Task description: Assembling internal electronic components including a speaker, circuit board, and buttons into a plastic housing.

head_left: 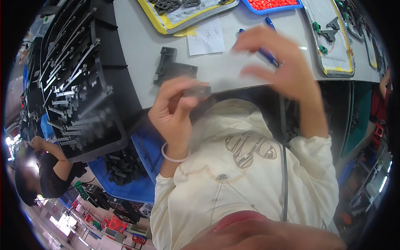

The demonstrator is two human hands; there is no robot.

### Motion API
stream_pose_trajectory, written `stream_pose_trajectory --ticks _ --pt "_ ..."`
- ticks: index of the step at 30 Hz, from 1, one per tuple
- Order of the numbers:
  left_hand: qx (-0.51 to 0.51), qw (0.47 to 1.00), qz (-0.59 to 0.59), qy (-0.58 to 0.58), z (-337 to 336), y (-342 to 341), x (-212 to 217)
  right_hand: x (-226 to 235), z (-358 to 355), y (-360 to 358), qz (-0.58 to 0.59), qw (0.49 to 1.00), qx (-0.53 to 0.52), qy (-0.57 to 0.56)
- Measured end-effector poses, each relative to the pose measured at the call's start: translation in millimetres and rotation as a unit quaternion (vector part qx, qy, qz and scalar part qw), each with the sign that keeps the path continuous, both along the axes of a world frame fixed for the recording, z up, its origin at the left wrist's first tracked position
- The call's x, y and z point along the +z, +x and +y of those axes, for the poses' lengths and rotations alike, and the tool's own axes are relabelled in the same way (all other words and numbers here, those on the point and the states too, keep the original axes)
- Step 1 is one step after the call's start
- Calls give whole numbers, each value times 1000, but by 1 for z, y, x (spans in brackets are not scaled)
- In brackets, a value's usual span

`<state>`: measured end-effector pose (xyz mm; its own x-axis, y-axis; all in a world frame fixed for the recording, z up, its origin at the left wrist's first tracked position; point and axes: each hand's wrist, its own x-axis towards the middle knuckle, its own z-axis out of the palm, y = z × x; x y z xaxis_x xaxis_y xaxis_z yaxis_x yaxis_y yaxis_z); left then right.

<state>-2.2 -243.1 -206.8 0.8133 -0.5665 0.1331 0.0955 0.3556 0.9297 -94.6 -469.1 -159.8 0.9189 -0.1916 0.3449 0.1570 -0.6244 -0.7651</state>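
Observation:
My left hand (173, 110) is raised in front of my chest and pinches a small dark plastic part (196, 91) between thumb and fingers. My right hand (281, 62) hovers above the grey table edge (137, 50), blurred, fingers spread and curled, with nothing visibly in it. A black plastic bracket (171, 66) lies on the table just beyond my left hand. A blue pen (262, 52) lies under my right hand.
A black tray of metal strips and dark parts (79, 83) sits at left, above a blue bin of black parts (125, 166). Yellow-rimmed trays (160, 23) (333, 41), a red-filled blue tray (271, 5) and a paper note (206, 37) lie farther back. Another person (46, 166) sits lower left.

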Motion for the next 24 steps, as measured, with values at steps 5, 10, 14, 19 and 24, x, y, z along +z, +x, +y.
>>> stream_pose_trajectory --ticks 5,10,14,19,24 --pt "9 1000 -9 -10 2 2 -2 6 -122 35 94 942 -234 -221" --pt "46 993 -101 43 12 -3 -8 -45 -187 62 88 935 -148 -311" --pt "74 991 -101 47 17 -7 -5 -54 -187 74 92 915 -173 -353" --pt "56 996 -56 50 19 -10 -4 -34 -180 74 133 917 -151 -346" --pt "36 997 -48 38 12 -12 0 -22 -177 90 119 940 -164 -277"
